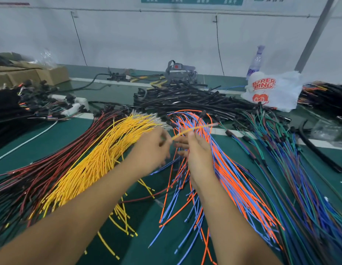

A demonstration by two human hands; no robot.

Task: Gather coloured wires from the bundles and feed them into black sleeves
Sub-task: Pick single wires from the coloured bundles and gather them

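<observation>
Bundles of wires fan across the green table: dark red [57,161], yellow [101,159], orange and blue [229,180], and green, blue and brown [292,169] at the right. Behind them lies a heap of black sleeves [187,100]. My left hand [153,148] is blurred over the yellow bundle's far end, its fingers curled at a single yellow wire [193,129]. My right hand [197,150] pinches that same wire, which runs up and to the right over the orange and blue bundle.
Finished black harnesses [23,106] pile at the left beside cardboard boxes [32,75]. A white printed plastic bag [271,88] and a bottle [255,62] stand at the back right. More harnesses [327,96] lie at the far right. A grey device [177,71] sits at the back.
</observation>
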